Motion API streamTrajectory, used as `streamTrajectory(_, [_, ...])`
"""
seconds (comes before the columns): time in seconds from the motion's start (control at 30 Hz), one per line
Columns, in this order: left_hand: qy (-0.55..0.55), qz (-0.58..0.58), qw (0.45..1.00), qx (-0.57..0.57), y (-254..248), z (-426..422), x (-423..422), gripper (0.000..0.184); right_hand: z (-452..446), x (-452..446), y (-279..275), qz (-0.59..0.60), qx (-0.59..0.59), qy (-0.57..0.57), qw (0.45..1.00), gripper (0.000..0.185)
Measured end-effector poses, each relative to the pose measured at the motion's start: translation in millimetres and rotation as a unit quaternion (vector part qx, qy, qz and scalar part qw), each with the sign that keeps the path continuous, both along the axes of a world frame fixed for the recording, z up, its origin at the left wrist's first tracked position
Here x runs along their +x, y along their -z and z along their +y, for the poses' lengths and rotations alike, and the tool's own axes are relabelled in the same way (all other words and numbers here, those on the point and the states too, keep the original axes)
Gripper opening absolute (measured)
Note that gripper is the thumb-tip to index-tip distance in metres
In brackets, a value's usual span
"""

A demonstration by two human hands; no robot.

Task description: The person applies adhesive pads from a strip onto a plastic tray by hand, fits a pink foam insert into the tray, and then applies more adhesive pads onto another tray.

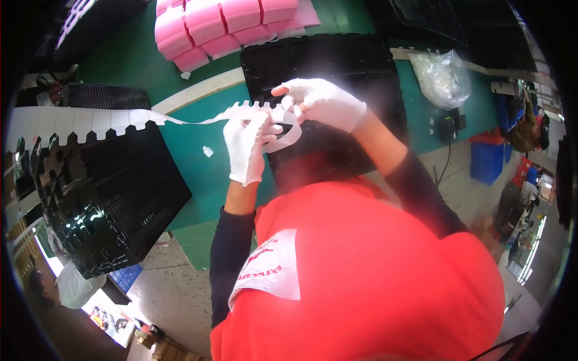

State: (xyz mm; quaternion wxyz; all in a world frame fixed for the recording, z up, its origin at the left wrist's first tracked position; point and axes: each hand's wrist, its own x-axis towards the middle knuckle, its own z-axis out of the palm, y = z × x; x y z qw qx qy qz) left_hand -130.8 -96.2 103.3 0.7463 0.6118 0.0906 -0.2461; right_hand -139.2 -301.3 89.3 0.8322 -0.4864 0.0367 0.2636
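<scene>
A long white strip of tabbed labels (90, 120) comes in from the left and runs to my hands, where its end curls into a loop. My left hand (245, 147), in a white glove with bare fingertips, is closed on the strip near this loop. Against the strip's upper edge, my right hand (328, 102), gloved the same way, has its thumb and a finger pinched together; what lies between them is too small to make out. Behind and below the hands lies a black plastic tray (325, 63).
Stacked black trays (135, 192) stand at the left, under the strip. Pink bundles (223, 24) sit at the back of the green table (195, 165). A clear plastic bag (442, 78) lies on the right. A small whitish scrap (208, 151) rests left of my hands. Beyond is a blue bin (485, 162).
</scene>
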Motion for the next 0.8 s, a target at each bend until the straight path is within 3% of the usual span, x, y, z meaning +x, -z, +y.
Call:
streamTrajectory(0.13, [0.001, -0.009, 1.000, -0.011, 2.7, -2.4, -1.5, 0.017, -2.2, 0.6, 5.5, -0.013, 0.039, -0.015, 0.999, 0.053])
streamTrajectory(0.2, [-0.014, -0.005, 1.000, -0.008, 0.8, -5.2, -3.9, 0.016, -3.9, -0.1, 5.2, 0.112, 0.241, 0.001, 0.964, 0.057])
streamTrajectory(0.27, [-0.026, -0.001, 1.000, -0.008, 6.7, -6.0, -6.5, 0.015, -6.8, 1.8, 11.8, 0.127, 0.304, -0.030, 0.944, 0.064])
streamTrajectory(0.3, [0.001, -0.080, 0.997, -0.004, 14.6, -3.8, -6.5, 0.014, -8.6, 2.5, 14.2, 0.140, 0.366, -0.059, 0.918, 0.073])
streamTrajectory(0.33, [0.027, -0.159, 0.987, -0.001, 20.1, -2.7, -6.2, 0.014, -8.8, 1.6, 14.0, 0.129, 0.337, -0.055, 0.931, 0.092])
streamTrajectory(0.43, [0.043, -0.175, 0.983, 0.031, 17.9, -2.1, -8.4, 0.013, -10.0, -2.2, 13.3, 0.152, 0.392, -0.070, 0.905, 0.101])
streamTrajectory(0.47, [0.048, -0.181, 0.982, 0.028, 17.9, -1.8, -8.6, 0.013, -10.0, -3.8, 10.0, 0.159, 0.346, -0.054, 0.923, 0.107])
streamTrajectory(0.6, [0.035, -0.165, 0.986, 0.007, 17.6, -4.8, -9.5, 0.012, -11.0, -4.1, 7.2, 0.166, 0.364, -0.067, 0.914, 0.107])
streamTrajectory(0.7, [0.041, -0.205, 0.976, 0.066, 16.1, -5.5, -9.7, 0.013, -8.9, -3.4, 6.1, 0.136, 0.362, -0.097, 0.917, 0.092])
streamTrajectory(0.73, [0.013, -0.133, 0.989, 0.060, 1.6, -10.1, -9.9, 0.014, -4.6, -4.6, -2.3, 0.102, 0.161, -0.040, 0.981, 0.074])
streamTrajectory(0.77, [-0.014, -0.060, 0.997, 0.055, -6.6, -13.4, -11.3, 0.016, -0.2, -6.3, -11.8, 0.062, -0.046, 0.020, 0.997, 0.055])
streamTrajectory(0.8, [-0.024, -0.047, 0.997, 0.058, -6.5, -15.2, -11.8, 0.016, 2.6, -7.2, -24.5, 0.041, -0.125, 0.019, 0.991, 0.030])
